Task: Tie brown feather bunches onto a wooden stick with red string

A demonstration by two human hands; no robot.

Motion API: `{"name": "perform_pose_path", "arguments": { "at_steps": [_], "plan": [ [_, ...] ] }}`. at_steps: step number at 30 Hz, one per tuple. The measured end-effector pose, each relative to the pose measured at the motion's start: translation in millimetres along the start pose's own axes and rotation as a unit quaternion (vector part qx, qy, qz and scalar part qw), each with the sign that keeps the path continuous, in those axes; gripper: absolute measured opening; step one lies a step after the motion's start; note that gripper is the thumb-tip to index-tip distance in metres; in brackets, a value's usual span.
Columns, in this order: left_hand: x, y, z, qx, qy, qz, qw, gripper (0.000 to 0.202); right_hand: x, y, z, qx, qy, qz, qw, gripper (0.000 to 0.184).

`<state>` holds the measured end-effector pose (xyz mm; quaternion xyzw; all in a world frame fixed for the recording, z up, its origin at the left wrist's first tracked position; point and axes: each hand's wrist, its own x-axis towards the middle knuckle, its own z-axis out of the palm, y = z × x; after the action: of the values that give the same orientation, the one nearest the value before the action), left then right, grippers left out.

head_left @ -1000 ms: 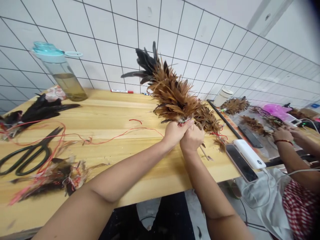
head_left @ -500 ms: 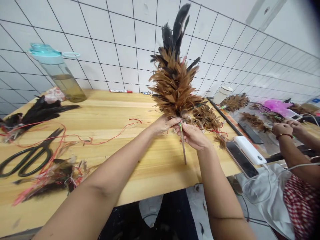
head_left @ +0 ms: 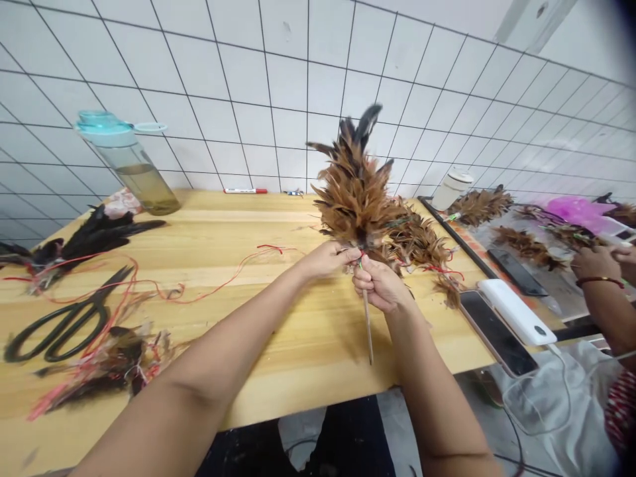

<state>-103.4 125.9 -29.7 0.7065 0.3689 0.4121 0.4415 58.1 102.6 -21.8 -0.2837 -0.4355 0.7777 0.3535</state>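
Observation:
A feather duster (head_left: 355, 195) with brown and black feathers stands nearly upright over the table, its thin stick (head_left: 368, 331) pointing down. My right hand (head_left: 381, 283) is closed around the stick just under the feathers, with a bit of green and red showing by the thumb. Pinched at the base of the feathers is my left hand (head_left: 334, 258); its far fingers are hidden. Red thread (head_left: 238, 268) runs left from near my left hand across the wooden table (head_left: 278, 344). Behind my right hand lies a pile of brown feathers (head_left: 420, 238).
On the left lie black scissors (head_left: 74, 318), black feathers (head_left: 94, 235) and a bundle of feather scraps (head_left: 119, 358). A water bottle (head_left: 144, 175) and red marker (head_left: 246, 191) are near the wall. At right are a phone (head_left: 497, 331), a white power bank (head_left: 517, 311) and a co-worker's hands (head_left: 596, 265).
The duster's feathered top has come down and looks shorter, tipped more along my line of sight. My right hand's fingers now wrap the stick more fully. The whole view has shifted slightly.

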Motion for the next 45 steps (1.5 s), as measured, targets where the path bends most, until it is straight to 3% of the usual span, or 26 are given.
{"name": "perform_pose_path", "arguments": {
  "at_steps": [3, 5, 9, 14, 20, 23, 25, 29, 36, 39, 42, 45],
  "plan": [
    [3.3, -1.3, 17.1, 0.075, 0.086, -0.012, 0.993, 0.037, 3.4, 5.4, -6.0, 0.000, 0.067, -0.035, 0.997, 0.045],
    [1.7, 2.5, 26.8, 0.150, 0.120, 0.028, 0.981, 0.030, 4.4, 7.3, -9.3, 0.000, 0.102, -0.062, 0.993, 0.044],
    [-5.1, 11.2, 37.0, 0.259, 0.133, 0.105, 0.951, 0.025, 4.0, 5.4, -12.1, 0.016, 0.136, -0.108, 0.985, 0.038],
    [-6.7, 14.0, 37.1, 0.251, 0.136, 0.084, 0.955, 0.021, -1.7, -3.0, -13.2, 0.035, 0.113, -0.116, 0.986, 0.037],
    [-0.9, 13.1, 24.9, 0.084, 0.121, -0.014, 0.989, 0.023, -8.2, -19.0, -20.7, 0.007, 0.093, -0.135, 0.987, 0.037],
    [1.3, 8.0, 12.2, 0.037, 0.052, -0.037, 0.997, 0.028, -8.4, -27.8, -30.7, -0.005, 0.100, -0.140, 0.985, 0.033],
    [3.0, 0.8, 2.0, 0.100, 0.043, -0.057, 0.992, 0.029, -8.3, -30.2, -38.7, -0.012, 0.103, -0.137, 0.985, 0.028],
    [8.7, -18.5, -7.9, 0.310, 0.107, -0.072, 0.942, 0.024, -8.2, -24.1, -48.4, -0.017, 0.103, -0.113, 0.988, 0.025],
    [14.8, -31.9, 27.9, 0.404, 0.026, -0.022, 0.914, 0.025, -5.1, -11.5, -38.2, -0.010, 0.091, -0.110, 0.990, 0.036],
    [11.2, -31.5, 32.4, 0.446, -0.003, -0.032, 0.895, 0.018, -3.5, -8.8, -33.6, -0.004, 0.094, -0.118, 0.989, 0.043],
    [8.3, -34.4, 18.8, 0.449, 0.046, -0.078, 0.889, 0.014, -1.0, -5.7, -32.4, 0.000, 0.123, -0.134, 0.983, 0.044],
    [8.6, -35.4, -3.3, 0.335, 0.186, -0.126, 0.915, 0.007, 3.2, -2.7, -35.9, -0.007, 0.191, -0.173, 0.966, 0.042]
  ]
}}
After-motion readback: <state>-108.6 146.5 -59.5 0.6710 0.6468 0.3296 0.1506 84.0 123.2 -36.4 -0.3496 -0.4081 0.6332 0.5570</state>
